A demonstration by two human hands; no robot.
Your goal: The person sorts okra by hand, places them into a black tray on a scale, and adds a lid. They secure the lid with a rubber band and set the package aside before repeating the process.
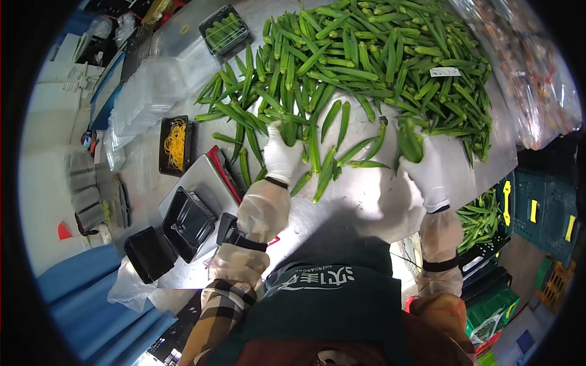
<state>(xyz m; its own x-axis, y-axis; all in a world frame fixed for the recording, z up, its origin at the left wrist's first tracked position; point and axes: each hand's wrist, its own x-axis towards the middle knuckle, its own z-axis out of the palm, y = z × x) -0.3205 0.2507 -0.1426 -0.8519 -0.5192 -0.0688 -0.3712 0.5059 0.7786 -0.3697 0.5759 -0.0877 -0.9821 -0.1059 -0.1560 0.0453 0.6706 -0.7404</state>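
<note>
A large heap of green okra (pixel 378 55) covers the far side of the metal table, and several loose pods lie nearer to me. My right hand (pixel 427 171), in a white glove, is closed around a few okra pods (pixel 409 140) at the heap's near right edge. My left hand (pixel 282 160), also gloved in white, is closed on okra (pixel 293 129) at the near left of the heap; its fingertips are partly hidden by the pods. Between the hands, scattered single pods (pixel 343 122) rest on the bare metal.
On the left stand an open black tray (pixel 190 222) on a scale-like metal plate (pixel 210 177), a box of yellow rubber bands (pixel 175 145), stacked clear lids (pixel 146 91) and a filled okra pack (pixel 223 29). Plastic-wrapped goods (pixel 531 73) are at right; a crate of okra (pixel 479 219) sits below.
</note>
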